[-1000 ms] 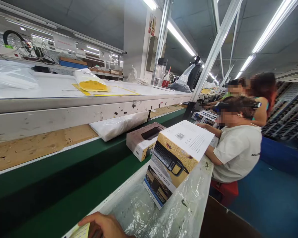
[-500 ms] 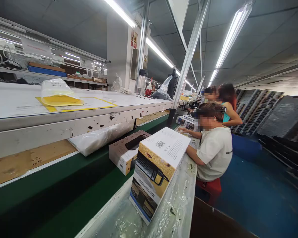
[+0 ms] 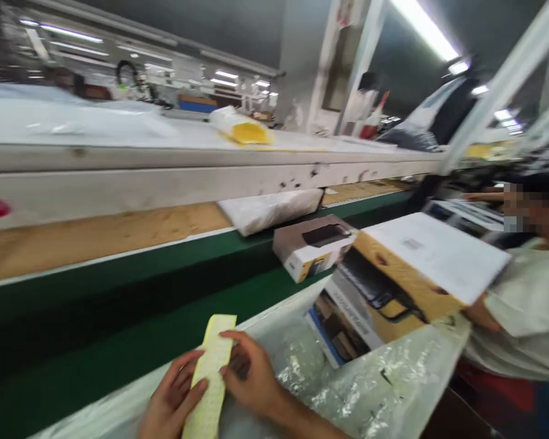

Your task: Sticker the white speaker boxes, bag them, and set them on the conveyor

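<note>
A narrow pale-yellow label sheet (image 3: 209, 375), with what look like rows of small labels, is held over the near edge of the plastic-covered bench. My left hand (image 3: 171, 396) grips its left edge, thumb across the front. From the right, my right hand (image 3: 251, 372) pinches at the sheet's right edge, its index finger on the upper part. Whether a single label is between my right fingertips is too small to tell. To the right of my hands, a large printed box (image 3: 384, 286) stands on the bench (image 3: 338, 390), apart from both hands.
A smaller box (image 3: 318, 241) lies on the green conveyor belt (image 3: 132, 305) beyond the bench. Above it runs a white shelf (image 3: 165, 183) with a yellow-lined plastic bag (image 3: 247, 131) on top. A wrapped white bundle (image 3: 279, 207) lies beneath. A co-worker (image 3: 526, 305) sits close on the right.
My view has swung left and down, so the boxes and co-worker sit further right. Both my hands have come into view with the label sheet.
</note>
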`<state>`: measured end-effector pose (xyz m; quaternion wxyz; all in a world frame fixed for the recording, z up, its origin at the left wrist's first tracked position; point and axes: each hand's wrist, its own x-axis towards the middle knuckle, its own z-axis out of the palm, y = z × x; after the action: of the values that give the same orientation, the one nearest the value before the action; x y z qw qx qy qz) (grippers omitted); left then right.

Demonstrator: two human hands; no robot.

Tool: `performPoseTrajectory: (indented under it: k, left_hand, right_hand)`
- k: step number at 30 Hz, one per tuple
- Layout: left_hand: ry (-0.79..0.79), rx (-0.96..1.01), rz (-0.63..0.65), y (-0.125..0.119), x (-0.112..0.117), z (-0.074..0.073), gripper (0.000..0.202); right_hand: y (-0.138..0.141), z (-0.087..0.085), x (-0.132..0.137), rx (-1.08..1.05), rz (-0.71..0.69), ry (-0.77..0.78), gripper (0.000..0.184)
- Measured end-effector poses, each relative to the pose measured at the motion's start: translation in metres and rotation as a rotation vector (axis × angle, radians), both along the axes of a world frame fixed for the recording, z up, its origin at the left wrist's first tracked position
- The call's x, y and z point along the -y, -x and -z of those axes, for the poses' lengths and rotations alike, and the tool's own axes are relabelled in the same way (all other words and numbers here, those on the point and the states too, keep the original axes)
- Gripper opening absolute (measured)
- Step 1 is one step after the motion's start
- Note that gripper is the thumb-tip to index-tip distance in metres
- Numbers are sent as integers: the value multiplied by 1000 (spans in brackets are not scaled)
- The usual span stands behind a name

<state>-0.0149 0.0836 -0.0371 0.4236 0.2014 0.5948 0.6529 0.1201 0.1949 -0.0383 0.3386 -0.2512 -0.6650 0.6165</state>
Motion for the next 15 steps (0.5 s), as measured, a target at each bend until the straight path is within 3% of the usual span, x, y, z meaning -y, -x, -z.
performPoseTrajectory:
  k: [2,4,15]
  left_hand:
    - [-41,25,116,1,1,-9,67]
    - [-105,47,144,3,1,-14,69]
    - [-208,25,103,0,4,-14,69]
  right_hand:
    - [-2,-5,-1,0,-25,8,58]
    - [-3,-7,-3,13,-58,20,54]
    - [-6,3,0,77,-170,1,49]
